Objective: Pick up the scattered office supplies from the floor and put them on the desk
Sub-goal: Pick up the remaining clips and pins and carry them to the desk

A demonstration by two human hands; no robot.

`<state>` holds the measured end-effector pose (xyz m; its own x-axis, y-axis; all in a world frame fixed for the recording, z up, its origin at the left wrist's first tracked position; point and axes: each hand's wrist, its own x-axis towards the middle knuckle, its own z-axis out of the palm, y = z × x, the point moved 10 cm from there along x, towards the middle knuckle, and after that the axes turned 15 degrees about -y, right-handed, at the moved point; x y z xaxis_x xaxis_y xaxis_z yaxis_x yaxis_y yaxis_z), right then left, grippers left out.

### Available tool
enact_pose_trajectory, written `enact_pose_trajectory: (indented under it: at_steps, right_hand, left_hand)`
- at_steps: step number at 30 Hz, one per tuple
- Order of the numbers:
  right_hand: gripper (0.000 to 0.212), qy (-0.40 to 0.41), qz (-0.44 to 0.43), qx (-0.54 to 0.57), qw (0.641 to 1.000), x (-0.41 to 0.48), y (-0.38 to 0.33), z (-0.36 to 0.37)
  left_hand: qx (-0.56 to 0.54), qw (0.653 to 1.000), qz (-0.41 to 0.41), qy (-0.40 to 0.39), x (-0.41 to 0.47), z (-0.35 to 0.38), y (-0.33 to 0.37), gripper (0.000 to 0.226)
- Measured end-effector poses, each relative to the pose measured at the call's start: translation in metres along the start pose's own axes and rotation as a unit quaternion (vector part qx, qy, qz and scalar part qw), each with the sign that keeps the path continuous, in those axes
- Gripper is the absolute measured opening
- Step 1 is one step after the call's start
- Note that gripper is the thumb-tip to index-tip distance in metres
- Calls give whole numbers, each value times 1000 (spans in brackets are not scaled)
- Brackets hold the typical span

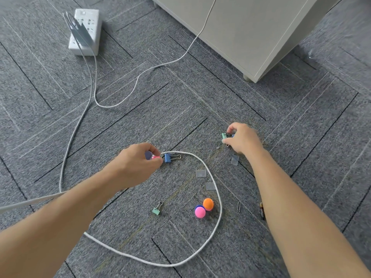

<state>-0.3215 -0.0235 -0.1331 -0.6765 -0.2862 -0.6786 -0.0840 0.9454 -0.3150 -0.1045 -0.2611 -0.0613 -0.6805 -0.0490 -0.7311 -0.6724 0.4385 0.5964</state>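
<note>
Far beyond the left hand and to its left, one white power strip (84, 32) sits on the grey carpet floor (40, 127). Two white leads cross the floor: a thin cord (138, 79) and a thick cable (219, 213). The thick cable lies in a wide loop that passes right by the left fingertips. The left hand (138, 163) has its fingers curled round two round pieces (149, 155), one purple and one pink. Just right of those fingertips, beside the cable, lies one blue binder clip (167, 157). Nearer the person than that hand, inside the loop, lies one green binder clip (156, 211). Further right are three coloured balls (200, 212), pink, orange and blue, bunched together and touching. There are three clear rectangles (201, 173): two between the hands by the right side of the loop, and the third just beside the right wrist. Outside the loop, left of the right forearm, lie one paper clip (238, 207) and one battery (262, 211), the battery partly hidden by the arm. The right hand (243, 139) is down at the floor, its fingers bent and pinching mint-green clips (224, 135) with a bit of blue among them. How many it holds cannot be told. Beyond this hand stands one pale cabinet (251, 33).
</note>
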Motion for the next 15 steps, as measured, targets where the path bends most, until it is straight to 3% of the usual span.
enact_pose_trajectory:
  at_steps: [7,11,13,14,15]
  right_hand:
    - [21,-41,-2,-27,999,12,-8,-6]
    - [34,-70,19,-63,995,18,0,-1]
    - [29,-63,-18,29,997,9,-1,2]
    - [24,-69,-53,160,983,4,-1,6]
    - [18,-93,-91,338,932,-5,-4,14]
  left_hand:
    - [-3,1000,-5,0,-2,-1,1,10]
    - [21,1000,-8,1,-4,1,3,10]
    - [20,1000,-9,4,-5,1,3,10]
    - [16,1000,-8,6,-5,1,3,10]
    - [13,1000,-7,7,-4,1,3,9]
